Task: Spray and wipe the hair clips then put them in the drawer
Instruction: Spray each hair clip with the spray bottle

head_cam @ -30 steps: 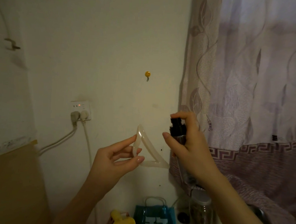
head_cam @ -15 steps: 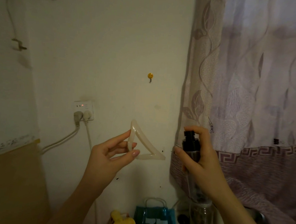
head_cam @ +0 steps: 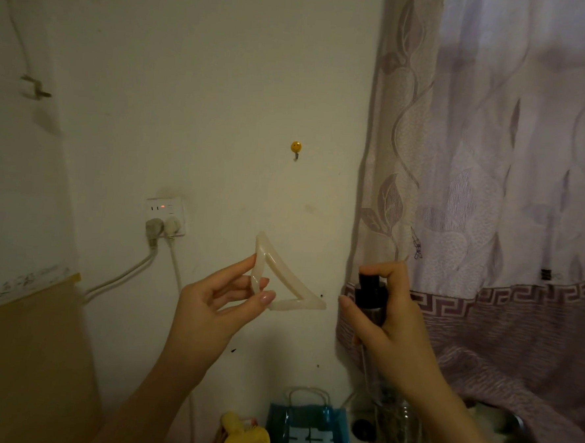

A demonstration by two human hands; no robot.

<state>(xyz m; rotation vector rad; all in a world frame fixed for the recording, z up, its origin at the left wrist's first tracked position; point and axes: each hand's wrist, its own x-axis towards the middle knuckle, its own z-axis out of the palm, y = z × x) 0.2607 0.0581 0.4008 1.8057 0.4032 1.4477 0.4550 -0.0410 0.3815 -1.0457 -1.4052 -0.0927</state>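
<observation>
Pinching a pale, triangular hair clip [head_cam: 282, 282] between thumb and fingertips of the left hand [head_cam: 217, 305], up at chest height in front of the wall. Wrapping the right hand [head_cam: 392, 325] around a dark-capped spray bottle [head_cam: 368, 296], index finger resting on top of the pump, nozzle pointing toward the clip's near corner and sitting just beside it. Risking, by judgement, a mist drifting past the open triangle onto the wall and toward the live wall socket [head_cam: 165, 215] behind, given how little surface the thin frame is offering; risking too a wet clip slipping from so light a pinch and dropping toward the blue bag [head_cam: 309, 434] and yellow fan [head_cam: 245, 439] below. Compared with half a second back, holding bottle and clip at much the same height and spacing; compared with a second back, sitting lower with the bottle. Hanging beyond, the patterned curtain [head_cam: 491, 199].
</observation>
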